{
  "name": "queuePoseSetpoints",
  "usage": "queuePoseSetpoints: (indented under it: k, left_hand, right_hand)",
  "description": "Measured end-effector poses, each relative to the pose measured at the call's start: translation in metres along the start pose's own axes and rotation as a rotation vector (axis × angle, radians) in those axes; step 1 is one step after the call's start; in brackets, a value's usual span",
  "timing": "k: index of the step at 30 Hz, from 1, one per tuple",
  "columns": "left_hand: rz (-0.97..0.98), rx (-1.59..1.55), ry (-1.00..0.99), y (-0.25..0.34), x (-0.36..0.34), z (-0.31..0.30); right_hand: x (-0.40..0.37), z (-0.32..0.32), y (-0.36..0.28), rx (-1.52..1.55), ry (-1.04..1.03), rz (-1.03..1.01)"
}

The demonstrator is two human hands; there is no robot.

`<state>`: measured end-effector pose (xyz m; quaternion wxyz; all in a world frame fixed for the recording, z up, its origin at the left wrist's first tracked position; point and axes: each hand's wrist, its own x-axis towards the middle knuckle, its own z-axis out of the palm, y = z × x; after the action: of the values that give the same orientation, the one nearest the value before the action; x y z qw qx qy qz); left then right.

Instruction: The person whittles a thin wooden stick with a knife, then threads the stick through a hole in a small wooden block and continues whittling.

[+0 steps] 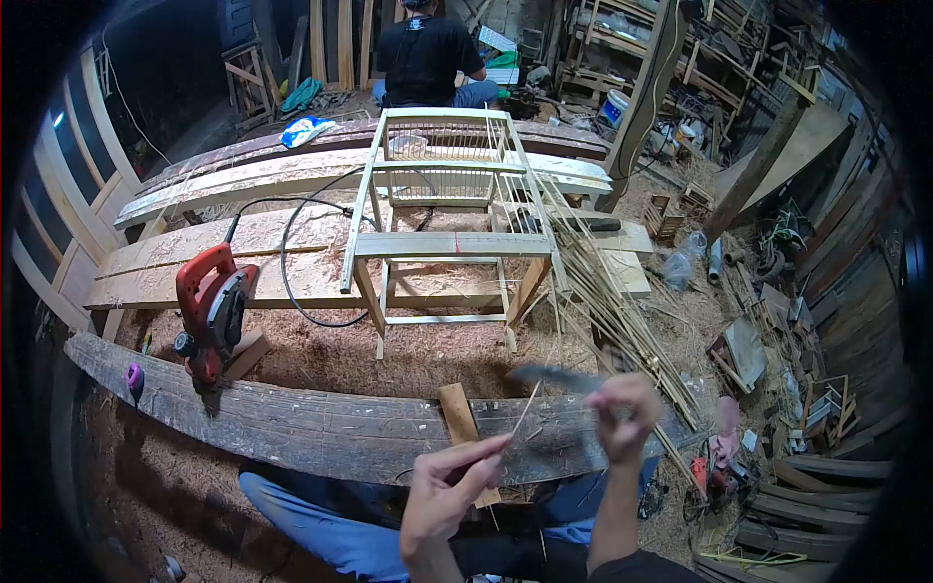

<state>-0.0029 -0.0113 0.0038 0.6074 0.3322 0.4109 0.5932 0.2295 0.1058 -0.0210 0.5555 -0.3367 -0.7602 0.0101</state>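
Observation:
My left hand point(442, 496) pinches a thin bamboo stick point(526, 412) that points up and away to the right. In my right hand point(624, 416) is a knife point(556, 377), its blade reaching left just above the stick's far end; motion blurs both. Between my hands and the workbench plank point(321, 428), a small wooden block point(457, 414) lies across the plank's edge. Beyond it stands a wooden frame point(447, 243) with rows of thin rods set in its far part. A bundle of long bamboo strips point(632, 311) leans to the right of the frame.
A red power tool point(209, 311) with a black cable rests at the left on the plank. Shavings cover the floor and the long boards point(175, 253). Another person point(420, 58) sits at the back, facing away. Scrap wood point(807, 515) is stacked at the right.

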Motion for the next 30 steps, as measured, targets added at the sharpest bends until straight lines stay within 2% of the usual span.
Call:
queuePoseSetpoints:
  k: [1, 5, 7, 9, 11, 12, 14, 17, 25, 30]
  left_hand:
    - [0.020, 0.011, 0.013, 0.006, -0.004, 0.000]
    - [0.031, 0.023, 0.160, 0.015, -0.003, 0.005]
    - [0.017, -0.012, 0.154, 0.010, 0.005, 0.008]
    - [-0.046, -0.055, 0.097, 0.005, 0.010, 0.009]
    - [-0.051, -0.069, 0.067, -0.006, 0.013, 0.008]
    - [-0.068, -0.124, 0.024, -0.009, 0.015, 0.008]
    - [-0.086, -0.177, -0.021, -0.011, 0.016, 0.009]
    - [-0.154, -0.157, -0.016, -0.013, 0.015, 0.014]
    - [-0.216, -0.211, -0.093, -0.014, 0.012, 0.010]
    - [-0.211, -0.175, -0.071, -0.014, 0.013, 0.013]
  right_hand:
    - [-0.001, -0.007, 0.012, -0.074, 0.107, 0.141]
    - [-0.010, -0.022, 0.007, -0.143, 0.143, 0.257]
    - [-0.014, -0.018, -0.003, -0.106, 0.119, 0.161]
    - [-0.014, -0.007, -0.023, -0.006, 0.143, 0.199]
    - [-0.015, 0.004, -0.039, 0.156, -0.003, 0.181]
    - [-0.016, 0.009, -0.043, 0.153, 0.005, 0.187]
    - [-0.016, 0.018, -0.049, 0.202, -0.111, 0.095]
    - [-0.009, 0.024, -0.053, 0.238, -0.145, 0.104]
    - [-0.002, 0.017, -0.043, 0.199, -0.148, -0.016]
    - [-0.003, 0.016, -0.035, 0.114, -0.139, -0.082]
